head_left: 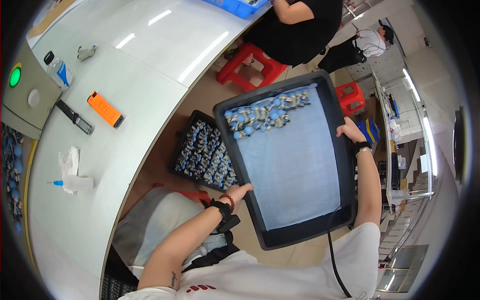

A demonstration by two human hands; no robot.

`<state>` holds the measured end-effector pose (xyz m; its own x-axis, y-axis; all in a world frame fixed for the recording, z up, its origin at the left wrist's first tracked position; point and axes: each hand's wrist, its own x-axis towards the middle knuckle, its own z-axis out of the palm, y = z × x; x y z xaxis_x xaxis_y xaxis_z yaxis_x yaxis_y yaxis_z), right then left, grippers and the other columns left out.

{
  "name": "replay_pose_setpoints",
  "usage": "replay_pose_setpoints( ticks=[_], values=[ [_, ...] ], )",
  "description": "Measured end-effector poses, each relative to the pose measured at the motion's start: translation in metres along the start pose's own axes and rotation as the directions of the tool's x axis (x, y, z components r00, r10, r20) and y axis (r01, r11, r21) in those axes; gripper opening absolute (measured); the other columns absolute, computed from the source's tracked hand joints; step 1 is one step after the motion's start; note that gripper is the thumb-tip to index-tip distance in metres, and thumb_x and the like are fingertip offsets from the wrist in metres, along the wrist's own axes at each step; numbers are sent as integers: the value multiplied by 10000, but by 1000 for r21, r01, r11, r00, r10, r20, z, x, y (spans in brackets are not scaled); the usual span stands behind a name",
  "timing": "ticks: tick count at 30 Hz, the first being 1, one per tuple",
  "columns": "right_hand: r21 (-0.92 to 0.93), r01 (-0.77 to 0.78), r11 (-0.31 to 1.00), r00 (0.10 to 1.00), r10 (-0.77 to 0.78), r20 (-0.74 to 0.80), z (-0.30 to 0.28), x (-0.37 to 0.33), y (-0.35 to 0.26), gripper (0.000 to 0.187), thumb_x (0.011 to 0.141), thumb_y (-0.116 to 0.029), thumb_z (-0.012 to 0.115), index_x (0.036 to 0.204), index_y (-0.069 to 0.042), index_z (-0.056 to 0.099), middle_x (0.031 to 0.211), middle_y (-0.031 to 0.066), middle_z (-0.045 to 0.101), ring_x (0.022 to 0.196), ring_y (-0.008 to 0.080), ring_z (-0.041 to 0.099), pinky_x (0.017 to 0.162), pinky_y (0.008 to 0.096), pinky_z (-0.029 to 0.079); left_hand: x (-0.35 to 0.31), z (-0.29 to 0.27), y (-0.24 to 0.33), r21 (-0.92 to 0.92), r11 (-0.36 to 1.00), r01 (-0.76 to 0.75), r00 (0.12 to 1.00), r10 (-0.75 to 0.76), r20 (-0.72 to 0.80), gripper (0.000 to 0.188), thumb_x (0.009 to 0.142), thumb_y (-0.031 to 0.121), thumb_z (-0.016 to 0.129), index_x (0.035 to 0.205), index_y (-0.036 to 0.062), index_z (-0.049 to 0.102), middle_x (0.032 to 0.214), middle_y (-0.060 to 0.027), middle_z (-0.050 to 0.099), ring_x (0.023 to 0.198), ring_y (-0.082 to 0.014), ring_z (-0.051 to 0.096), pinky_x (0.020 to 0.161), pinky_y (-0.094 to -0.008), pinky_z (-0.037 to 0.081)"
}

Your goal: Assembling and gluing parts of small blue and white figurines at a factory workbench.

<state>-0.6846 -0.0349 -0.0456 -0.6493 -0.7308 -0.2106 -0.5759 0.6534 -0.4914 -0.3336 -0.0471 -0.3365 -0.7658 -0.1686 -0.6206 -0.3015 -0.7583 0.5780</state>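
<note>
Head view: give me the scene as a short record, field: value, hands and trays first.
left hand: left hand grips the left wall of the black tray
right hand: right hand grips its right wall
tray lining: light-blue sheet
tray contents: small blue-and-grey pieces, clustered along the far end
other tray: second black tray, covered with similar pieces
on white table: needle-tipped bottle, black-capped bottle

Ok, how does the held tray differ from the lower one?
The held tray shows mostly bare blue cloth, its pieces bunched at the far end; the lower tray's visible part is covered. Left hand and right hand grip the held tray; neither touches the lower tray. Both are black and rectangular.
</note>
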Motion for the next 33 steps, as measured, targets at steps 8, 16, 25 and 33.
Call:
replay_pose_setpoints(
  ticks=[8, 16, 25, 33],
  values=[
    [-275, 30, 961, 952, 56, 300, 62, 32, -73, 376, 500, -125, 592, 823, 58, 534, 737, 152, 556, 716, 241, 528, 662, 287, 409, -80, -31, 11, -403, 906, 131, 954, -226, -198, 405, 662, 320, 605, 735, -77, 566, 646, -149, 588, 485, -194, 570, 464, -251, 469],
    [-361, 261, 895, 946, -163, 279, 17, 26, -70, 398, 460, -125, 660, 773, 84, 530, 684, 115, 562, 624, 195, 526, 524, 305, 406, -105, -55, 57, 809, 588, -28, 949, 271, -164, 617, 642, 527, 608, 827, -61, 594, 854, -169, 611, 788, -209, 606, 712, -307, 468],
    [-474, 307, 825, 931, -157, 331, 26, -16, -123, 384, 484, -215, 661, 719, 63, 538, 657, 168, 558, 620, 251, 528, 532, 323, 405, -99, -48, 50, -232, 955, -185, 904, 73, -421, 209, 612, -11, 579, 813, -15, 524, 752, -103, 572, 659, -240, 585, 544, -342, 498],
    [-433, 310, 847, 920, -153, 360, 7, -46, -176, 366, 483, -173, 642, 762, 48, 556, 642, 122, 580, 598, 215, 544, 512, 318, 413, -160, -31, 39, -544, 839, -17, 996, 61, 63, 199, 752, 163, 561, 865, -1, 552, 834, -114, 600, 781, -242, 587, 715, -378, 487]
  ],
)
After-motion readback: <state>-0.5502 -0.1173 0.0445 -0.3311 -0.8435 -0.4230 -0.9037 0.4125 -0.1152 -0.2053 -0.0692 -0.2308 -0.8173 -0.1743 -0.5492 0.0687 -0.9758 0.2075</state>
